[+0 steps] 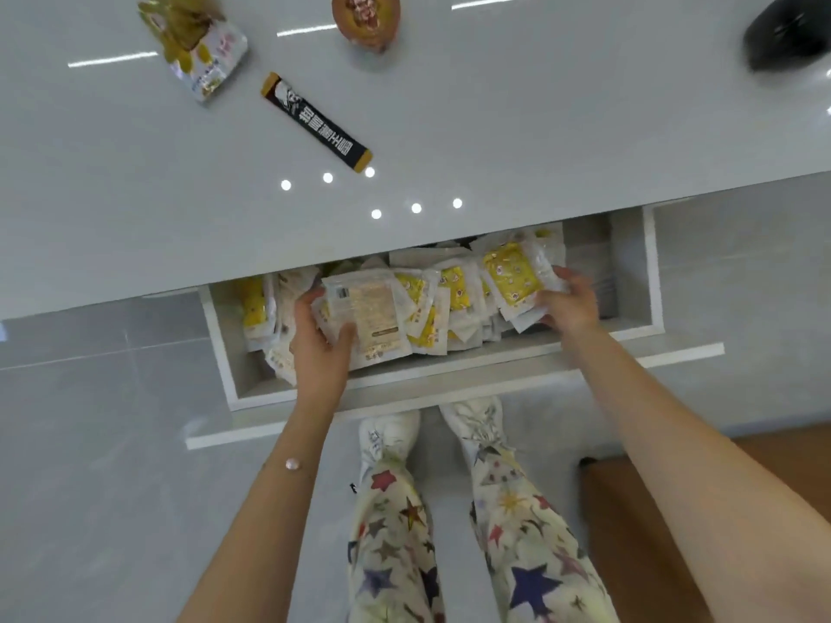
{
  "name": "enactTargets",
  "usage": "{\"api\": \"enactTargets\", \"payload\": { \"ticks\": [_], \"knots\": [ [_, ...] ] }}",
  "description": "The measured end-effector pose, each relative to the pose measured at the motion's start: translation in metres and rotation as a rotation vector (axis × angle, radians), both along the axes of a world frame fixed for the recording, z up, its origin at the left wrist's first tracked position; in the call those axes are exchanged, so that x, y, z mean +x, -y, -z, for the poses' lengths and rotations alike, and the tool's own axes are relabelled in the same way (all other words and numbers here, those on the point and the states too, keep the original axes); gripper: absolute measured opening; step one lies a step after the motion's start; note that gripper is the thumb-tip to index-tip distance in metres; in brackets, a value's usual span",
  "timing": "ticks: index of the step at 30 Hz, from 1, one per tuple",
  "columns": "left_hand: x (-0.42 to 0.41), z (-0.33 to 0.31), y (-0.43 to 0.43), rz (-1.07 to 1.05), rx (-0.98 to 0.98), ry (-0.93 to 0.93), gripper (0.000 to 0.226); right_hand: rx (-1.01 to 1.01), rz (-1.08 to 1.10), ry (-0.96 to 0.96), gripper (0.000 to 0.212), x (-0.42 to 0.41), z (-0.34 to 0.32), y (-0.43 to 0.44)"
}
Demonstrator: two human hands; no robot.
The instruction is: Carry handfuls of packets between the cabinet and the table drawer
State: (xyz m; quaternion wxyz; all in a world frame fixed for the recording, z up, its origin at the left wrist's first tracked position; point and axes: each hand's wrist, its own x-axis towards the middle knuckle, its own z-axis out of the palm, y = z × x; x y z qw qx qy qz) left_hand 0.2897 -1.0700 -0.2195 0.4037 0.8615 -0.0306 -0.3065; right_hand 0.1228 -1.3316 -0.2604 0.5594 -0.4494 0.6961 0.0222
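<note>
Both hands on snack packets in the open drawer, centre frame.

Left hand (pixel 321 341) grips the pale packet (pixel 364 314) at the drawer's left-centre, thumb across its face. Right hand (pixel 569 303) pinches the yellow packet (pixel 512 276) at the right end of the packed row. Drawer (pixel 449 379) projects from under the desk (pixel 494 128). Upper left of frame: black stick sachet (pixel 314 121) and a snack bag (pixel 198 47) lying on the desk.

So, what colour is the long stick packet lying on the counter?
The stick packet is black with white writing and gold ends, seen best in the head view.
</note>
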Motion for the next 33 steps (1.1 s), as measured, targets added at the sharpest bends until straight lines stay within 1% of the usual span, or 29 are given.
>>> {"api": "enactTargets", "payload": {
  "ticks": [2,4,6,9,13,16,20,23,27,31,33],
  "knots": [
    [-0.003,-0.004,0.003,-0.002,-0.01,0.002,0.061,-0.021,-0.05,-0.027,0.059,0.002,-0.007,0.0],
    [-0.005,-0.015,0.007,0.022,0.025,0.043,0.062,-0.045,-0.124,-0.036,0.061,0.006,-0.021,0.001],
    [-0.008,-0.03,0.011,0.048,0.07,0.064,0.058,-0.103,-0.251,-0.058,0.061,0.012,-0.039,0.001],
    [-0.011,-0.063,0.011,0.115,0.131,0.079,0.054,-0.246,-0.501,-0.158,0.059,0.023,-0.078,-0.002],
    [-0.009,-0.12,0.006,0.226,0.208,0.153,0.059,-0.361,-0.68,-0.112,0.058,0.038,-0.152,-0.013],
    [-0.007,-0.176,0.005,0.321,0.27,0.217,0.065,-0.46,-0.868,-0.088,0.059,0.05,-0.218,-0.017],
    [-0.005,-0.258,0.003,0.443,0.411,0.274,0.068,-0.574,-1.069,-0.092,0.064,0.067,-0.313,-0.022],
    [-0.006,-0.325,-0.005,0.448,0.462,0.358,0.072,-0.659,-1.222,-0.118,0.067,0.074,-0.385,-0.028],
    [-0.011,-0.407,-0.021,0.407,0.449,0.37,0.077,-0.792,-1.432,-0.064,0.068,0.08,-0.47,-0.051],
    [-0.02,-0.466,-0.05,0.343,0.517,0.426,0.088,-0.881,-1.591,0.009,0.071,0.095,-0.527,-0.093],
    [-0.022,-0.487,-0.07,0.29,0.55,0.432,0.085,-0.925,-1.67,0.052,0.072,0.108,-0.547,-0.117]
  ]
}}
